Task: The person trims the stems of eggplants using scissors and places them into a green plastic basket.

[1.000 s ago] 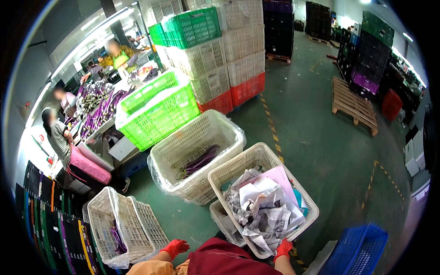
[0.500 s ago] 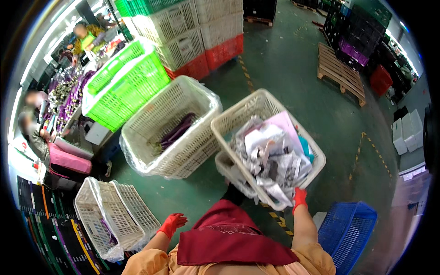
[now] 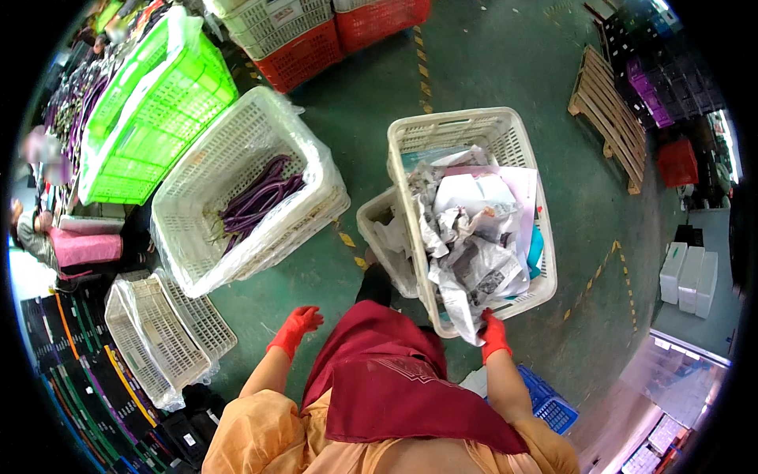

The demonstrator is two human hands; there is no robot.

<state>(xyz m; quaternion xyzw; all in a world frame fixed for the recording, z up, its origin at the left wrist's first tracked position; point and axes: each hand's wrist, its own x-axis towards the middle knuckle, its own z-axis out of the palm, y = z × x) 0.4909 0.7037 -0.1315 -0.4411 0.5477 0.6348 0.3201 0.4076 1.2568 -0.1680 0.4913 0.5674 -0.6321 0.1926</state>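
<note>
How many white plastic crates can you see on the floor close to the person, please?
4: one full of crumpled paper at the right hand, one tucked beneath it, one holding purple beans, one empty lower left. Stacked ones farther off aren't counted.

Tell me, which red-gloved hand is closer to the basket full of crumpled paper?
Right. The right hand grips the paper-filled basket at its near rim; the left hand hangs free, well off to its left.

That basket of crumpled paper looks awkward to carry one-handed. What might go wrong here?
The right hand alone grips the rim of the white basket; the left hand hangs free, so it may tip or slip. Crumpled paper is heaped above the rim and could spill. The smaller crate close by the feet could trip the person.
</note>
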